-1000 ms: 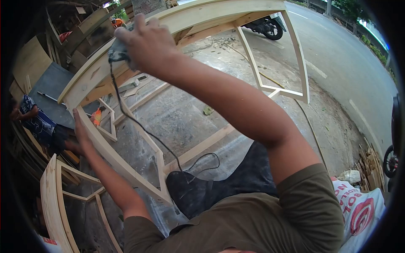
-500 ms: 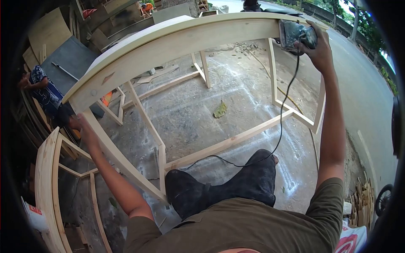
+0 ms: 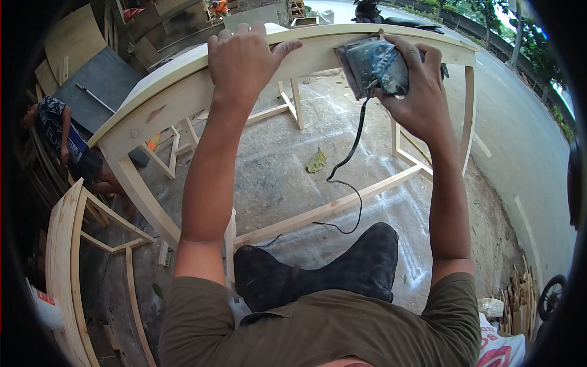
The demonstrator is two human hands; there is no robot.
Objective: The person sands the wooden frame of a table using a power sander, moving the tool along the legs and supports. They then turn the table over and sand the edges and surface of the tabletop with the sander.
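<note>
In my right hand (image 3: 423, 98) is an electric sander (image 3: 370, 67), caked with dust, its flat pad against the front face of a pale wooden table (image 3: 174, 98). From the sander a black cord (image 3: 349, 160) drops in front of the table and loops near my knees. My left hand (image 3: 243, 68) grips the table's front edge, to the left of the sander. Its fingers lie over the top and the thumb sticks out sideways. The table is unpainted, with a long curved-looking front board and slim legs joined by low rails.
A second wooden frame (image 3: 66, 238) stands at lower left. Beyond the table's left end is another person (image 3: 64, 137), near leaning boards (image 3: 98, 82). A dry leaf (image 3: 317, 161) lies on the concrete floor. Wood offcuts (image 3: 520, 300) are piled at right, beside the road (image 3: 520, 153).
My right hand has moved left along the front board with the sander. My left hand has gone from the table's left end to its front edge. The other person's arm has lowered.
</note>
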